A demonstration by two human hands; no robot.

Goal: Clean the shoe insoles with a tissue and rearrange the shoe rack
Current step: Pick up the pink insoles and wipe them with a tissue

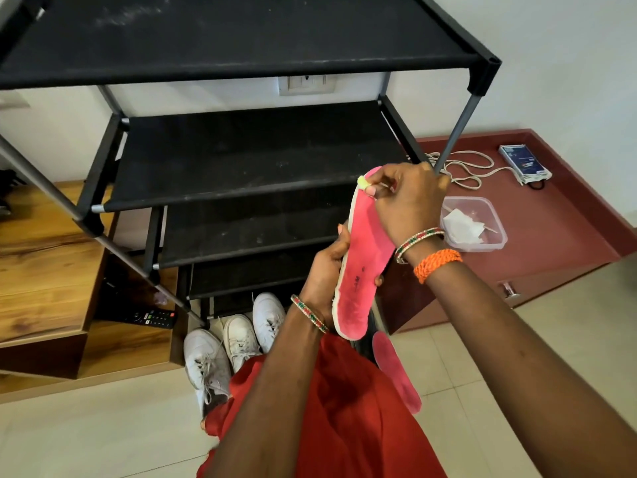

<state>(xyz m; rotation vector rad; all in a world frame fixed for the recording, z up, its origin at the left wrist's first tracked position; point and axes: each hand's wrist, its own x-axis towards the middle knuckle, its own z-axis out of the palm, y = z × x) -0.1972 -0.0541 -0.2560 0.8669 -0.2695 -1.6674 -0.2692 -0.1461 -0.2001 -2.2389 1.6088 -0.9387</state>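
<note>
Between both hands: insole (pink)

Your left hand holds the insole from below and your right hand is at its top end. Beyond both hands stands the shoe rack. Below your left hand, three sneakers sit on the floor at the rack's foot. A second insole lies beneath your right forearm. Right of your right hand, a plastic container holds tissue.
</note>
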